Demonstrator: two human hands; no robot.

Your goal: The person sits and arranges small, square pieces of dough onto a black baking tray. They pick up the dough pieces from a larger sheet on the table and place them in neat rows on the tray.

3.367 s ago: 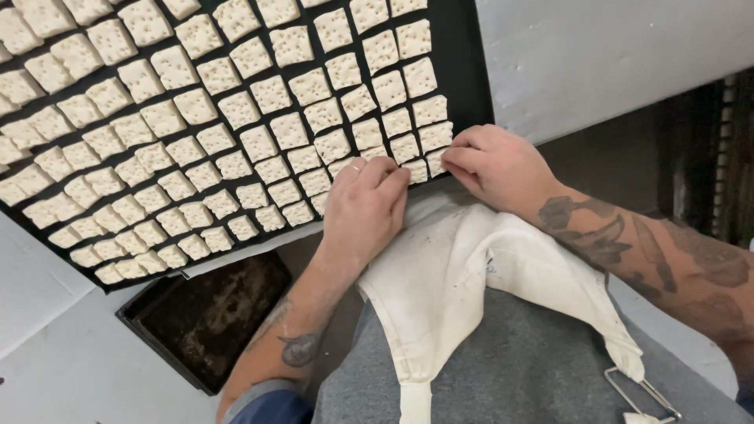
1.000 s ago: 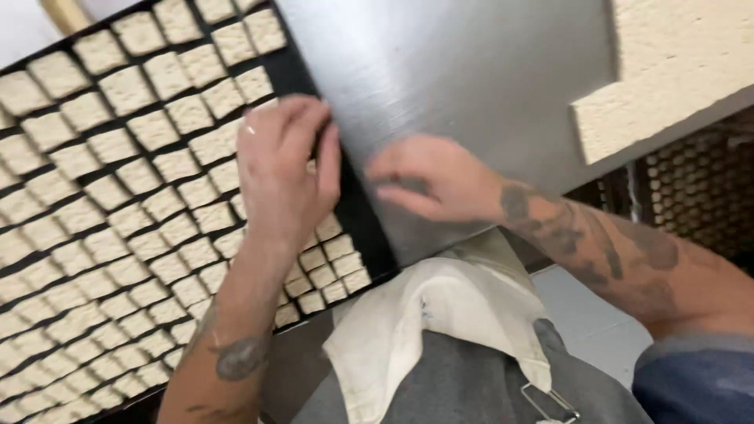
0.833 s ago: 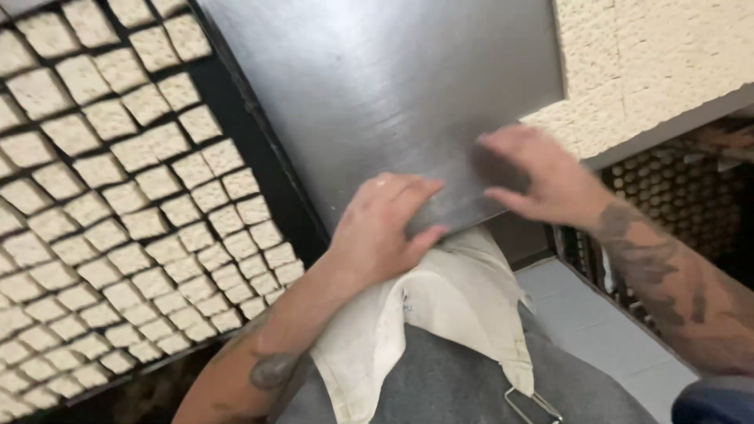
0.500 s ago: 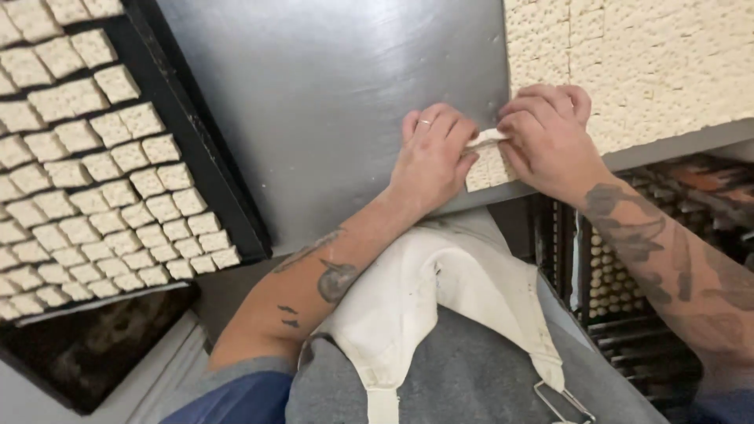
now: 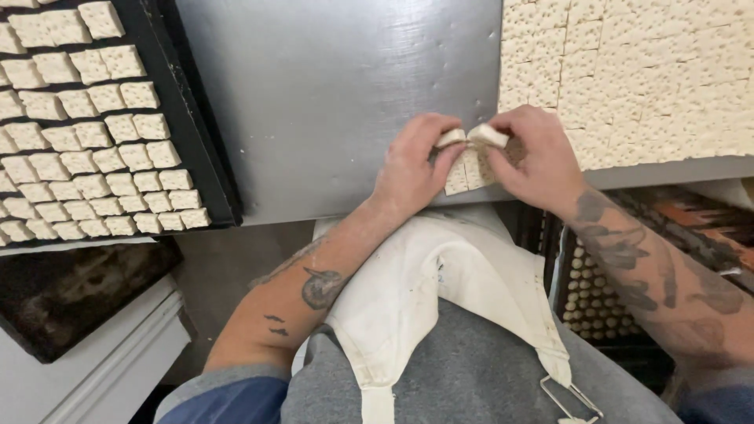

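Pale dough squares (image 5: pixel 470 157) pinched in my left hand (image 5: pixel 412 169) and right hand (image 5: pixel 534 157), mid-separating off the sheet (image 5: pixel 628 78); next needs a gentle pull toward the tray (image 5: pixel 200 157).

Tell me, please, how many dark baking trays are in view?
2: one tray filled with dough squares at upper left, beside the steel table; an empty, stained tray lower left. Others may be hidden.

Brushed steel counter (image 5: pixel 330 94), bare middle. On it left: black tray (image 5: pixel 200 141) filled with rows of pale dough squares (image 5: pixel 86 157). Right: scored dough sheet (image 5: pixel 644 71) reaching the front edge.
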